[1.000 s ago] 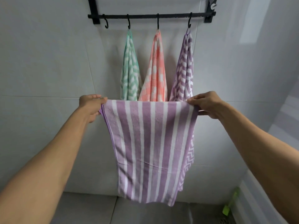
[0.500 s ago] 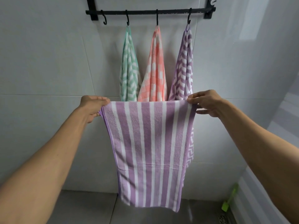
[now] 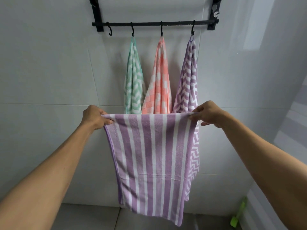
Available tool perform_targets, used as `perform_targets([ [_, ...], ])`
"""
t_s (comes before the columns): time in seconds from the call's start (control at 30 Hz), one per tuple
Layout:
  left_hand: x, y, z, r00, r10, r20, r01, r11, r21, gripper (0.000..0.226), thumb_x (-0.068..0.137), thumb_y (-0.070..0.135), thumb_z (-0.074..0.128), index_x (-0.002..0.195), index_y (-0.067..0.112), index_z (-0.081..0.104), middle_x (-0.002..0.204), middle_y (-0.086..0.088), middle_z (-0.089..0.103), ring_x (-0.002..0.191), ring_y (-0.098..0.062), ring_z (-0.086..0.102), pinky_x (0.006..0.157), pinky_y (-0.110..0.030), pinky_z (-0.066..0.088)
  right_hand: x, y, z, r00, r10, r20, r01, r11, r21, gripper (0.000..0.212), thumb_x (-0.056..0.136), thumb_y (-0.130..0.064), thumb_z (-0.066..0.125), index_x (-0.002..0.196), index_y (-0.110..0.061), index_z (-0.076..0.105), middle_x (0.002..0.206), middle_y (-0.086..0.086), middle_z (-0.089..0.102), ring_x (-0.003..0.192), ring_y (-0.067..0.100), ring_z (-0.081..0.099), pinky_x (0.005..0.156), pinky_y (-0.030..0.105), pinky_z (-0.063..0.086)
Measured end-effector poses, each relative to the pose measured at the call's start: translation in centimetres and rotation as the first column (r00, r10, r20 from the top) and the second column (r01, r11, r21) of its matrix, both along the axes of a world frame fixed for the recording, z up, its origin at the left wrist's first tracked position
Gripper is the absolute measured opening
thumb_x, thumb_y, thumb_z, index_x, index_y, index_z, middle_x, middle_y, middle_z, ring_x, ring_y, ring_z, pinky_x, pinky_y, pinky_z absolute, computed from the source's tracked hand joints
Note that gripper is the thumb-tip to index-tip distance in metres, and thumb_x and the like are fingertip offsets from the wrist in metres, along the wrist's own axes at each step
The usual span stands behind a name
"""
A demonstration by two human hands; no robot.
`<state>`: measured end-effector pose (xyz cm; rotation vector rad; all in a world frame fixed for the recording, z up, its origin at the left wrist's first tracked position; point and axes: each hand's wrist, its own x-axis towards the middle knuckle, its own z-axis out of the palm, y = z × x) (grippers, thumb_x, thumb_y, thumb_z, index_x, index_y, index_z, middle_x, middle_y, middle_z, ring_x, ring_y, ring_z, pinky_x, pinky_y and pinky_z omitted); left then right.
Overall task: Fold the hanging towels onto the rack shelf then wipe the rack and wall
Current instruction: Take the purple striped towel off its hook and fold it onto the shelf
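Observation:
I hold a purple-and-white striped towel (image 3: 149,156) spread flat in front of me. My left hand (image 3: 94,117) pinches its top left corner and my right hand (image 3: 209,113) pinches its top right corner. It hangs down doubled, with a fold line near the bottom. Behind it a black wall rack (image 3: 149,24) carries several hooks. A green zigzag towel (image 3: 133,83), a pink checked towel (image 3: 160,83) and a purple zigzag towel (image 3: 188,83) hang from three of them. The leftmost hook (image 3: 110,31) is bare. The rack's shelf is cut off at the top edge.
White tiled wall (image 3: 49,72) lies behind the rack, with a second wall (image 3: 274,80) meeting it at the right. Grey floor tiles (image 3: 89,216) show below. A green plastic tool (image 3: 237,214) leans in the lower right corner.
The view has tilted up, so the rack sits lower in frame and its uprights show. My hands still hold the striped towel's top corners, pulled a little wider and tauter.

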<state>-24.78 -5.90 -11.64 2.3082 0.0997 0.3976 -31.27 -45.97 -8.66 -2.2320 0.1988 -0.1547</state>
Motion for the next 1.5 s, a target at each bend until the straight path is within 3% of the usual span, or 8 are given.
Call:
perform_targets([
  [0.23, -1.0, 2.4, 3.9, 0.929, -0.361, 0.082, 0.339, 0.743, -0.577, 0.028, 0.073, 0.010, 0.081, 0.098, 0.016, 0.069, 0.100, 0.000, 0.078, 0.082, -0.015, 0.072, 0.081, -0.037, 0.054, -0.9, -1.1, 3.6, 0.965, 0.225, 0.134, -0.262, 0.841, 0.474, 0.100, 0.045, -0.031, 0.102, 0.134, -0.019, 0.057, 0.124, 0.005, 0.071, 0.118, 0.024, 0.064, 0.101, 0.054, 0.046],
  [0.63, -2.7, 1.5, -1.9, 0.968, -0.222, -0.114, 0.071, 0.682, -0.727, 0.036, 0.081, 0.033, 0.081, 0.094, 0.001, 0.071, 0.086, -0.011, 0.077, 0.073, -0.023, 0.072, 0.075, -0.037, 0.059, -1.4, 0.6, -4.1, 0.993, 0.113, -0.028, -0.073, 0.787, 0.612, 0.074, 0.054, -0.050, 0.092, 0.105, -0.001, 0.073, 0.084, 0.004, 0.076, 0.069, 0.017, 0.071, 0.061, 0.030, 0.056],
  [0.8, -4.2, 2.5, -3.0, 0.864, -0.481, -0.151, 0.213, 0.620, -0.755, 0.089, 0.037, 0.037, 0.103, 0.111, -0.001, 0.072, 0.108, -0.021, 0.075, 0.093, -0.031, 0.075, 0.072, -0.044, 0.062, -3.6, 0.1, -4.9, 0.928, 0.337, -0.161, -0.185, 0.788, 0.587, 0.092, 0.038, -0.056, 0.098, 0.113, -0.010, 0.072, 0.109, 0.008, 0.076, 0.099, 0.025, 0.071, 0.089, 0.044, 0.057],
  [0.93, -4.5, 2.8, -6.4, 0.910, -0.386, -0.154, 0.112, 0.584, -0.804, 0.075, 0.060, 0.025, 0.089, 0.122, -0.008, 0.063, 0.107, -0.022, 0.074, 0.082, -0.027, 0.076, 0.073, -0.043, 0.063, -4.1, 0.2, -9.1, 0.937, 0.309, -0.162, -0.153, 0.782, 0.605, 0.067, 0.044, -0.049, 0.099, 0.094, -0.008, 0.080, 0.108, 0.013, 0.075, 0.088, 0.020, 0.073, 0.077, 0.032, 0.059],
  [1.03, -4.4, 3.5, -5.0, 0.862, -0.504, -0.061, 0.217, 0.474, -0.853, 0.083, 0.035, 0.032, 0.103, 0.106, -0.002, 0.075, 0.107, -0.021, 0.074, 0.086, -0.029, 0.076, 0.070, -0.041, 0.063, -3.3, 0.1, -8.2, 0.961, 0.264, -0.088, -0.107, 0.642, 0.759, 0.059, 0.076, -0.046, 0.082, 0.121, -0.008, 0.072, 0.125, 0.015, 0.071, 0.113, 0.028, 0.068, 0.102, 0.043, 0.052],
  [1.2, -5.7, 3.4, -5.7, 0.895, -0.426, -0.131, 0.142, 0.552, -0.822, 0.037, 0.069, 0.013, 0.085, 0.097, -0.009, 0.074, 0.109, -0.030, 0.070, 0.080, -0.031, 0.075, 0.070, -0.042, 0.063, -4.1, 0.4, -8.7, 0.930, 0.355, -0.092, -0.192, 0.686, 0.701, 0.062, 0.062, -0.034, 0.095, 0.102, 0.008, 0.074, 0.112, 0.026, 0.071, 0.096, 0.031, 0.073, 0.086, 0.038, 0.060],
  [1.37, -5.5, 3.8, -4.5, 0.892, -0.430, -0.142, 0.171, 0.611, -0.773, 0.063, 0.052, 0.016, 0.096, 0.105, -0.007, 0.073, 0.105, -0.023, 0.074, 0.083, -0.029, 0.074, 0.078, -0.039, 0.059, -3.6, 1.0, -6.6, 0.933, 0.357, -0.054, -0.213, 0.665, 0.716, 0.076, 0.056, -0.028, 0.098, 0.114, 0.012, 0.069, 0.121, 0.027, 0.069, 0.106, 0.036, 0.071, 0.084, 0.040, 0.061],
  [1.5, -4.7, 2.9, -4.7, 0.956, -0.236, -0.175, 0.007, 0.614, -0.790, 0.043, 0.083, 0.006, 0.077, 0.122, -0.006, 0.062, 0.094, -0.008, 0.077, 0.069, -0.013, 0.072, 0.072, -0.027, 0.056, -3.6, 1.1, -6.2, 0.968, 0.250, -0.012, -0.156, 0.644, 0.749, 0.037, 0.082, -0.013, 0.077, 0.111, 0.008, 0.071, 0.111, 0.022, 0.074, 0.091, 0.028, 0.076, 0.072, 0.032, 0.062],
])
